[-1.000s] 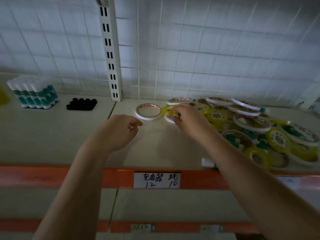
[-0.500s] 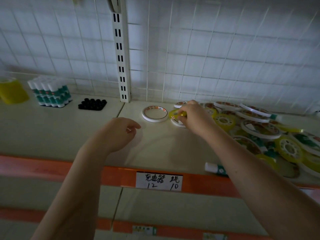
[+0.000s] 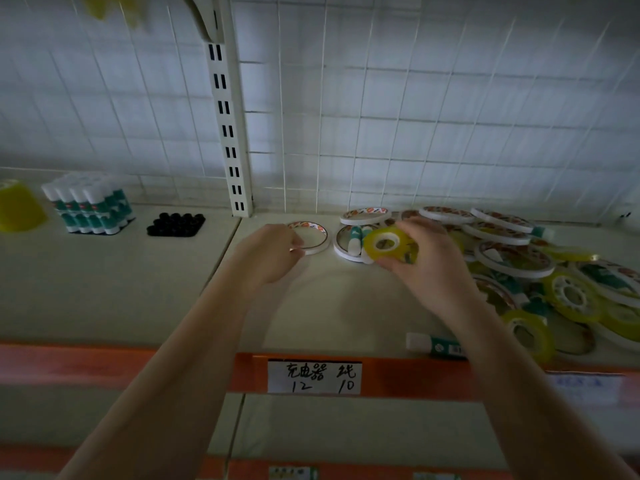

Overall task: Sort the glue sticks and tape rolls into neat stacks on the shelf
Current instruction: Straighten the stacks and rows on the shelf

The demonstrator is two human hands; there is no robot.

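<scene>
My right hand (image 3: 427, 261) holds a yellow tape roll (image 3: 389, 244) lifted just above the shelf, tilted toward me. My left hand (image 3: 268, 256) is loosely curled, fingertips at the edge of a flat white tape ring (image 3: 317, 233) lying alone on the shelf. Another white ring (image 3: 343, 244) beside it has a glue stick (image 3: 354, 239) lying inside. A jumbled pile of white and yellow tape rolls (image 3: 512, 258) spreads to the right. A loose glue stick (image 3: 436, 344) lies near the front edge. Upright glue sticks (image 3: 88, 211) stand packed together at the far left.
A block of black caps (image 3: 176, 224) sits right of the packed glue sticks. A yellow object (image 3: 17, 209) is at the far left edge. A slotted white upright (image 3: 227, 133) rises against the wire-grid back wall. The orange shelf lip (image 3: 398, 374) carries a handwritten label (image 3: 314, 375).
My right hand has lifted the yellow tape roll off the pile and drawn it toward me. My left hand has moved forward to the lone white ring. The view has tilted up slightly.
</scene>
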